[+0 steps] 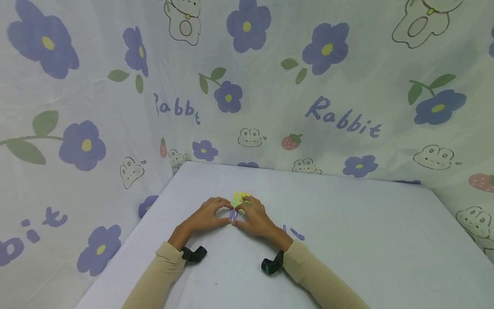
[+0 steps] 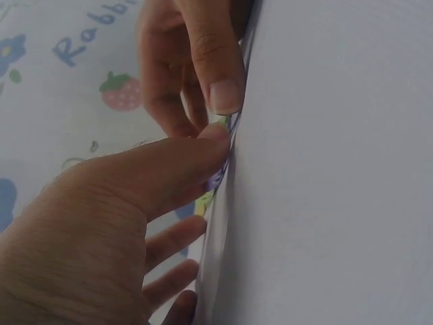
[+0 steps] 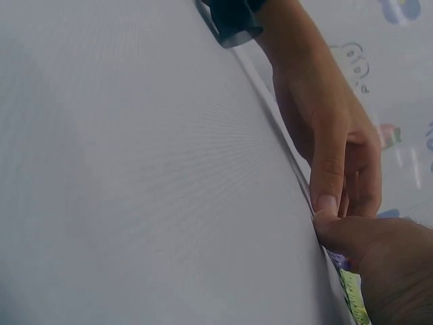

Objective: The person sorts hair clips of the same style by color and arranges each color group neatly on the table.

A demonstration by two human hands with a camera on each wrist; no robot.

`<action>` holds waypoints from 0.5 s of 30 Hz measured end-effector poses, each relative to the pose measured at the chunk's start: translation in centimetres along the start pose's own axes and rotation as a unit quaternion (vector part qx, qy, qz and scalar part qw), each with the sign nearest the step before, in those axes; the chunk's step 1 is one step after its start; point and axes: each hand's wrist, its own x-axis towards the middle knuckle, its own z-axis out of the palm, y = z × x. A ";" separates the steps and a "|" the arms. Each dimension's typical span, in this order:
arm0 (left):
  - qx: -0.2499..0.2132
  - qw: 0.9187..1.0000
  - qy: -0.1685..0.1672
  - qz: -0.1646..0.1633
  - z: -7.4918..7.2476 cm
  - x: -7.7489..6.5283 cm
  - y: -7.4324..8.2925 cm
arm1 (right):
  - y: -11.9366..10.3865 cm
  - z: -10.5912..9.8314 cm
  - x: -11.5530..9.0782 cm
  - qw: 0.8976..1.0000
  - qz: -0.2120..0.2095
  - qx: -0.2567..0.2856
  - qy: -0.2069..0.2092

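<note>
On the white table two small purple hair clips (image 1: 233, 215) lie side by side between my hands. My left hand (image 1: 208, 214) comes from the left, thumb at their near end and index finger at their far end. From the other side my right hand (image 1: 254, 218) pinches at the same clips, its thumb close to the left thumb. Just beyond are yellow hair clips (image 1: 242, 195) and light green hair clips (image 1: 235, 202), partly covered by the right fingers. In the left wrist view the thumbs hide most of the purple clip (image 2: 214, 181).
Two more purple hair clips, one slim (image 1: 284, 228) and one broader (image 1: 297, 234), lie right of the right wrist. Dark wrist cameras (image 1: 194, 254) sit on both forearms. A patterned cloth wall (image 1: 270, 107) rises behind the table (image 1: 366, 240) and at its left.
</note>
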 end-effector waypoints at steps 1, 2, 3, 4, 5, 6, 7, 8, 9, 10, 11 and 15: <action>0.000 1.000 0.001 -0.002 0.0 0.0 0.0 | 0.0 0.0 0.0 1.000 0.000 -0.001 0.000; -0.001 1.000 0.001 -0.004 0.0 0.0 0.0 | 0.0 0.0 0.0 1.000 -0.001 -0.003 0.000; -0.002 1.000 0.000 -0.007 0.1 0.0 -0.1 | 0.0 0.0 0.0 1.000 0.000 -0.005 -0.001; -0.003 1.000 0.001 -0.008 0.1 0.0 -0.1 | 0.0 0.0 0.0 1.000 0.000 -0.008 -0.001; -0.003 1.000 0.001 -0.009 0.1 0.0 -0.1 | 0.0 0.0 0.0 1.000 0.000 -0.010 -0.001; -0.004 1.000 0.000 -0.011 0.1 0.0 -0.1 | 0.0 0.0 0.0 1.000 0.001 -0.011 -0.001; -0.006 1.000 0.000 -0.011 0.1 0.1 -0.1 | 0.0 0.0 0.0 1.000 0.002 -0.011 -0.002; -0.007 1.000 -0.001 -0.012 0.2 0.1 -0.1 | 0.0 0.0 0.0 1.000 0.002 -0.011 -0.002; -0.008 1.000 -0.001 -0.011 0.2 0.1 -0.1 | 0.0 0.0 0.0 1.000 0.002 -0.010 -0.002; -0.009 1.000 -0.001 -0.010 0.2 0.0 -0.1 | 0.0 0.0 0.0 1.000 0.003 -0.009 -0.003; -0.007 1.000 -0.001 -0.010 0.2 0.0 -0.1 | 0.0 0.0 0.0 1.000 0.003 -0.008 -0.003; -0.001 1.000 0.004 -0.004 0.2 0.0 -0.2 | 0.0 0.0 0.0 1.000 0.003 -0.007 -0.003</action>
